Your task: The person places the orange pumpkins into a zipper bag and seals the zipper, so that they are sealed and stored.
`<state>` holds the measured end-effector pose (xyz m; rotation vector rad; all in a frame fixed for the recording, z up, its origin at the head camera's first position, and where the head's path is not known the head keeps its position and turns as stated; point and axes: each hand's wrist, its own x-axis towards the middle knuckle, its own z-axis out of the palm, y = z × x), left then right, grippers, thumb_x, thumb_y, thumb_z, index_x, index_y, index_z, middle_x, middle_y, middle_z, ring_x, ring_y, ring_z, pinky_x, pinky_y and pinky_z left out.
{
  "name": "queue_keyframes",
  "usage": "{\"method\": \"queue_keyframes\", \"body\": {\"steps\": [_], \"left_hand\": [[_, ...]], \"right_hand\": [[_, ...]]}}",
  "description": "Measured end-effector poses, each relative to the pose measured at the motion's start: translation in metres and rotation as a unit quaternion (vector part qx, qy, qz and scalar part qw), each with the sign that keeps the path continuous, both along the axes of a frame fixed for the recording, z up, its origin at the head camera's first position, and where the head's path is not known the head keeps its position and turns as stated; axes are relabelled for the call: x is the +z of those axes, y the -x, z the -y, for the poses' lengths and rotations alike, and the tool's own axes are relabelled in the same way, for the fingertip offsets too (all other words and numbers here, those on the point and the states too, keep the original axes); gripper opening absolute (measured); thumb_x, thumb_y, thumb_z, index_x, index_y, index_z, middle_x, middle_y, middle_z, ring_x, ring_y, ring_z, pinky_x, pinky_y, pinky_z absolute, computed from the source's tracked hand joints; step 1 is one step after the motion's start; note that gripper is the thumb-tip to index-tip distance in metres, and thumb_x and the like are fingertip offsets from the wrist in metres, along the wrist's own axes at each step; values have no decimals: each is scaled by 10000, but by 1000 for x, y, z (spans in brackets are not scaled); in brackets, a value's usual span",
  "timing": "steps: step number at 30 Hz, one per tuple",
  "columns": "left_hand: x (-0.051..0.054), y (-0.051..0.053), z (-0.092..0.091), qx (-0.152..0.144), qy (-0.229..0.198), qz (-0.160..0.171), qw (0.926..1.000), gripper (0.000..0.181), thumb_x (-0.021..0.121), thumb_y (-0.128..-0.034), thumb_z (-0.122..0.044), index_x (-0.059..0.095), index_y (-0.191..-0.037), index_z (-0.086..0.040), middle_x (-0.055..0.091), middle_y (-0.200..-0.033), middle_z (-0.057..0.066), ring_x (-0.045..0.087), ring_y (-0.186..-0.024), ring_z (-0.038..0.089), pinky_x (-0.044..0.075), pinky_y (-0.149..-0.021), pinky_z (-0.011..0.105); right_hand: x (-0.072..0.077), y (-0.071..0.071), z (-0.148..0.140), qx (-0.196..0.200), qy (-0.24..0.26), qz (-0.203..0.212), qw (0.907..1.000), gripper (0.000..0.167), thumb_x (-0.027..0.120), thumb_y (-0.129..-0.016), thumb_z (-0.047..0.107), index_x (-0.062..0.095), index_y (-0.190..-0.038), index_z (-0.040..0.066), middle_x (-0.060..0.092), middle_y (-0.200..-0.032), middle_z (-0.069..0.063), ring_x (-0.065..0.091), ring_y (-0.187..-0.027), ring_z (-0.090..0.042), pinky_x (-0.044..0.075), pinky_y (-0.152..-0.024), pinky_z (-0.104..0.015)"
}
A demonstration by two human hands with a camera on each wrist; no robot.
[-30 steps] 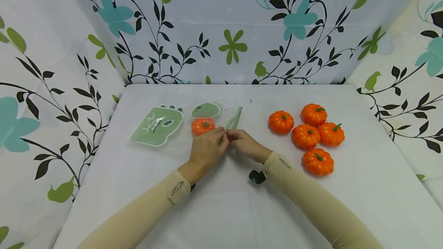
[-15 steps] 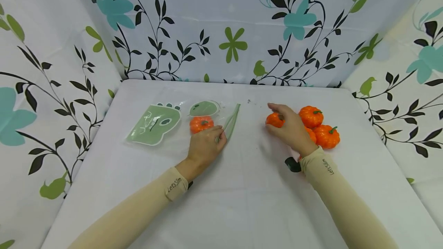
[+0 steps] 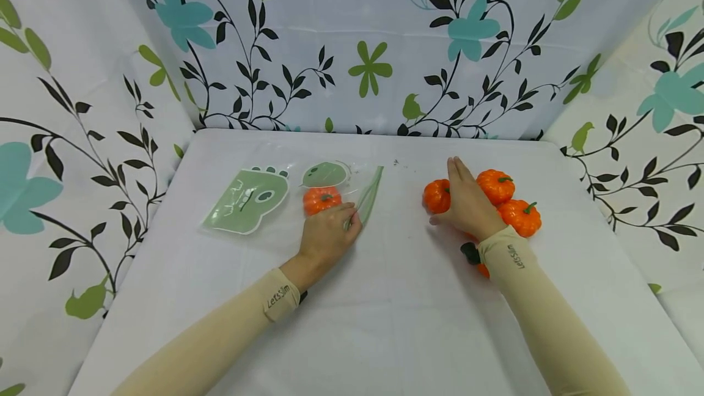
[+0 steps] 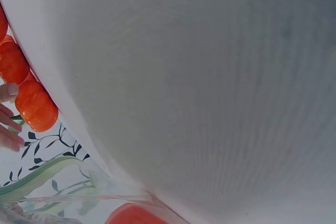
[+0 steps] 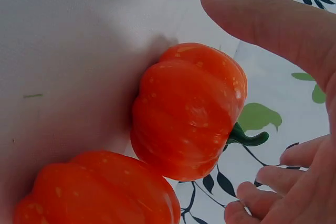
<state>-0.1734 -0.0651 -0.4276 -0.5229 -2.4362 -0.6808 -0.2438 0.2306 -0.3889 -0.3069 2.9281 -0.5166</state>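
Note:
A clear plastic bag with a green cartoon-animal print (image 3: 247, 203) lies flat on the table, left of centre. An orange mini pumpkin (image 3: 321, 199) shows in it through the film. My left hand (image 3: 328, 232) pinches the bag near its green-edged mouth (image 3: 371, 195). On the right, my right hand (image 3: 472, 208) reaches over the loose pumpkins with thumb spread and fingers extended. It is nearest the leftmost pumpkin (image 3: 436, 197) and partly hides others. The right wrist view shows a green-stemmed pumpkin (image 5: 189, 111) between thumb and fingers, without visible contact.
More loose pumpkins stand close together: one at the back right (image 3: 497, 186), another to the right (image 3: 522, 217), and one mostly hidden below the wrist (image 3: 483, 270). White cloth covers the table (image 3: 352, 335). A patterned curtain (image 3: 308, 29) encloses the back and sides.
My right hand has left the bag's mouth and moved right to the loose pumpkins, its fingers now straighter. The left hand has stayed at the bag.

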Motion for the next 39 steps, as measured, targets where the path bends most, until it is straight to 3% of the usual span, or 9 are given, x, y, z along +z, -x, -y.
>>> {"method": "queue_keyframes", "body": {"steps": [6,12,19,31,39], "left_hand": [[0,-1,1,-1,-10,-10,10000,135,693,-855,-80,799,-915,-25,773,-979,73,751,-869,223,601,-660,357],[0,-2,3,-2,-40,-14,10000,135,696,-852,-76,799,-920,-21,772,-982,77,751,-873,226,600,-657,354],[-2,-2,2,-9,-65,37,10000,133,699,-853,-77,799,-921,-21,772,-984,78,753,-867,228,599,-642,349],[-3,-4,4,-10,-117,40,9999,132,692,-857,-80,795,-915,-22,771,-986,82,753,-847,232,596,-622,347],[-2,-4,2,-59,-142,-102,9998,119,700,-848,-71,794,-902,-22,773,-975,73,753,-839,226,595,-619,339]], "right_hand": [[-3,2,-4,-314,225,475,9981,1335,914,-735,354,-40,-1609,22,2,-1677,-208,95,-1514,-435,192,-1165,-609],[-2,3,-6,-539,133,674,9962,1271,895,-757,347,22,-1586,-60,163,-1621,-306,186,-1475,-484,194,-1169,-608],[-5,1,-2,-725,-182,817,9938,1121,857,-791,330,164,-1568,-85,343,-1536,-323,344,-1386,-494,264,-1139,-631],[-8,-7,6,-724,-52,508,9961,919,818,-840,276,315,-1538,-46,446,-1477,-278,413,-1339,-459,295,-1125,-630],[0,-13,25,-357,320,425,9979,818,789,-868,225,368,-1521,-31,448,-1496,-262,403,-1374,-445,293,-1150,-577]]}}
